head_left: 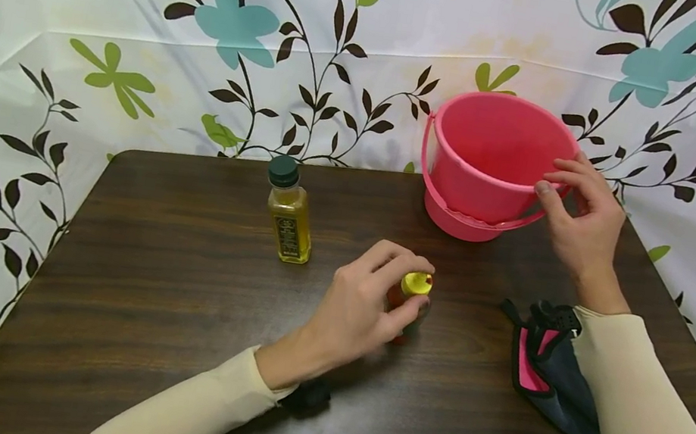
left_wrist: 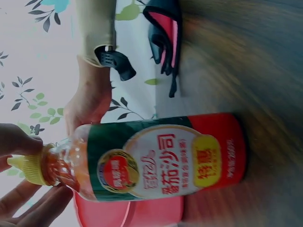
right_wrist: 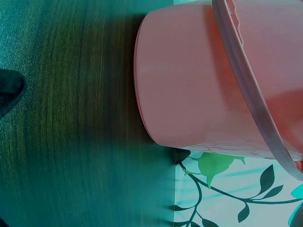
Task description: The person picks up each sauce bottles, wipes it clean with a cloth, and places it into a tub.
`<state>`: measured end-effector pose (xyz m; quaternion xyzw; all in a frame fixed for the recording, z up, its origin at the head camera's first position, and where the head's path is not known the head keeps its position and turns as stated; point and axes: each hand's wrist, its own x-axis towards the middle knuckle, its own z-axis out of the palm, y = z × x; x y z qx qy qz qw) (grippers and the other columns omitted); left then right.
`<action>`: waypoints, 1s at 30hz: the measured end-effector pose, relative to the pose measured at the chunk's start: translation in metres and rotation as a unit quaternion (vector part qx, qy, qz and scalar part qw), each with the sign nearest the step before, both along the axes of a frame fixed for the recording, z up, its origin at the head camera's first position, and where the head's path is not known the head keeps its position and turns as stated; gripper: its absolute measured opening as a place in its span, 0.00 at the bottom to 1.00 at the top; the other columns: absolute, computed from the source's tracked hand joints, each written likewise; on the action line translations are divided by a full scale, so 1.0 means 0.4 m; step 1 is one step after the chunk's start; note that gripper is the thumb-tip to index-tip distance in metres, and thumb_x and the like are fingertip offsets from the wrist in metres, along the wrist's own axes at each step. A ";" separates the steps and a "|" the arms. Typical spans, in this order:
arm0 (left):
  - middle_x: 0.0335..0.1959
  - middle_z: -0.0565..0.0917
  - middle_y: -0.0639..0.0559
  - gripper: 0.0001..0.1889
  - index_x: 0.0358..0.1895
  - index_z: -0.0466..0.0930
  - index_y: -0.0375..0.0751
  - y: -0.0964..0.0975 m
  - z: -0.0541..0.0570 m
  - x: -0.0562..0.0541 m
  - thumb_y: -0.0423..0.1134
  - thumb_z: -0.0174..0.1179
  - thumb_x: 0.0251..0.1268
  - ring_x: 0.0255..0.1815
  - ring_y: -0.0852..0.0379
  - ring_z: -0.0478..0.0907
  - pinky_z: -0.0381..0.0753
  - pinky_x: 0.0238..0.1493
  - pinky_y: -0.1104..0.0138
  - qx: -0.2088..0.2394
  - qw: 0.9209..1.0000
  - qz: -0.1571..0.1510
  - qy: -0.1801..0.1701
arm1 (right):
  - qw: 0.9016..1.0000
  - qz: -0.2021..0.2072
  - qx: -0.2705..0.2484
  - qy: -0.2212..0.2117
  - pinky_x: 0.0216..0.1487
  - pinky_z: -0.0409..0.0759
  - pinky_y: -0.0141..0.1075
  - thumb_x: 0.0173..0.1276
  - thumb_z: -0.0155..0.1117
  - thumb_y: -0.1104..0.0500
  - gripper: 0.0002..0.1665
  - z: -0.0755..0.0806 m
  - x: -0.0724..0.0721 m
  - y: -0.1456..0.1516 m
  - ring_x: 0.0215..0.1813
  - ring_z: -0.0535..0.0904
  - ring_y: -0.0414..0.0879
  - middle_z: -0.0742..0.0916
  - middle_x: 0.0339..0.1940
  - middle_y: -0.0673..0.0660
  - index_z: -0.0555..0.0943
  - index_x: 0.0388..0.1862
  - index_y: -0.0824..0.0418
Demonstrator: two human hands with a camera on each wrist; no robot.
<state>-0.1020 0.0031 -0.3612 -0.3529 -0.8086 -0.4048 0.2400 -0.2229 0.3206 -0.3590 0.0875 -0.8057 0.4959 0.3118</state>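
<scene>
we see soft, even light in the head view, a blurred wood-grain tabletop (left_wrist: pixel 227 71) in the left wrist view, a teal cast in the right.

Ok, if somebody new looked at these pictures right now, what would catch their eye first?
Most likely the bright pink bucket near the table's far edge, right of centre, with the right hand at its rim. Next, the tomato ketchup bottle with its yellow cap, gripped by the left hand nearer the viewer than the bucket. The green-capped bottle of yellow liquid stands farther left.
</scene>
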 end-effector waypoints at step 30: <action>0.50 0.88 0.46 0.18 0.56 0.82 0.41 0.004 0.196 -0.124 0.34 0.72 0.64 0.41 0.55 0.87 0.88 0.49 0.68 0.020 0.995 0.017 -0.095 | 1.000 0.000 -0.003 -0.009 0.75 0.75 0.37 0.69 0.74 0.62 0.19 0.005 0.002 0.000 0.82 0.71 0.50 0.86 0.67 0.60 0.87 0.55 0.70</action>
